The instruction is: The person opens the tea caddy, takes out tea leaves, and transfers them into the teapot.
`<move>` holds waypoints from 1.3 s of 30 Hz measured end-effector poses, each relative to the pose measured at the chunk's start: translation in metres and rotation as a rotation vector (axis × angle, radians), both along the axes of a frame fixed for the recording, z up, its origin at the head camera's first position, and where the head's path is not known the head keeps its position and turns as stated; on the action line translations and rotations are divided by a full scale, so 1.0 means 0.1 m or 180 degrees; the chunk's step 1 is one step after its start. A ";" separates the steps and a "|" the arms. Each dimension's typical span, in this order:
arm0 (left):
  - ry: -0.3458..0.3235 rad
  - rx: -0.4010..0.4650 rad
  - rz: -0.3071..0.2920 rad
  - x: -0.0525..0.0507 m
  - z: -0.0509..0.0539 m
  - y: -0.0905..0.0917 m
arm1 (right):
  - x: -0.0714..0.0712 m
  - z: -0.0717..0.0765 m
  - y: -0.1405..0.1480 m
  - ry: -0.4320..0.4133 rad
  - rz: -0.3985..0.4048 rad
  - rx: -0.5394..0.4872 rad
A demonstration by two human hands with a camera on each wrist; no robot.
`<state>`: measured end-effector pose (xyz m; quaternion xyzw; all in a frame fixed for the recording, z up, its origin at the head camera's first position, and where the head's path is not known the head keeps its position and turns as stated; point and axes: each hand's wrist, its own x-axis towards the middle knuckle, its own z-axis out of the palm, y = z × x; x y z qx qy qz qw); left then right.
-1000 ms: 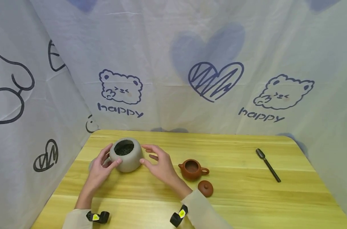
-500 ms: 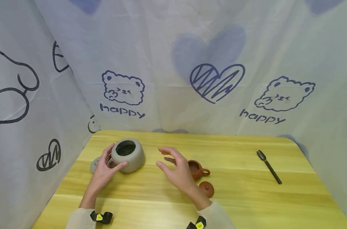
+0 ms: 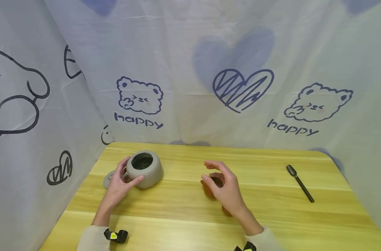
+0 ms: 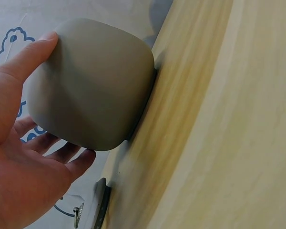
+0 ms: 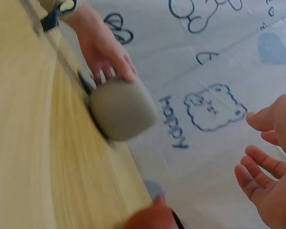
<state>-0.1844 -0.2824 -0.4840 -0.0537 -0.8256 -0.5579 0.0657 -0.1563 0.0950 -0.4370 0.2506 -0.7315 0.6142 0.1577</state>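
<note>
My left hand (image 3: 119, 184) holds the side of a round grey tea jar (image 3: 151, 175), thumb on the near side and fingers around the far side. Dark, loose tea leaves (image 3: 142, 162) show inside its open mouth. In the left wrist view the jar (image 4: 93, 86) stands on the table. My right hand (image 3: 227, 191), fingers loosely bent and holding nothing, hovers over a small reddish-brown teapot (image 3: 208, 191) and hides much of it. The teapot's lid (image 3: 226, 211) peeks out from under that hand. In the right wrist view the teapot (image 5: 152, 219) is blurred.
A grey lid (image 3: 107, 179) lies left of the jar, partly behind my left hand; a small ring on it shows in the left wrist view. Toward the right lies a dark scoop (image 3: 300, 183). Printed cloth hangs behind the wooden table (image 3: 178, 216) and along its left.
From beside the jar, my right hand has moved right until it is over the teapot. My left hand stays on the jar. The head view has shifted slightly.
</note>
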 end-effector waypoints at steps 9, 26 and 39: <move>0.0016 -0.0076 0.0049 -0.02 -0.03 0.01 | -0.04 0.04 0.37 0.0056 -0.0246 -0.0042; -0.0028 0.0001 0.0051 -0.02 -0.05 0.00 | 0.05 -0.05 1.38 -0.0040 -0.1206 0.0285; -0.0045 0.0042 0.0086 -0.01 -0.05 -0.01 | 0.11 -0.25 2.05 -0.0333 -0.2020 0.0551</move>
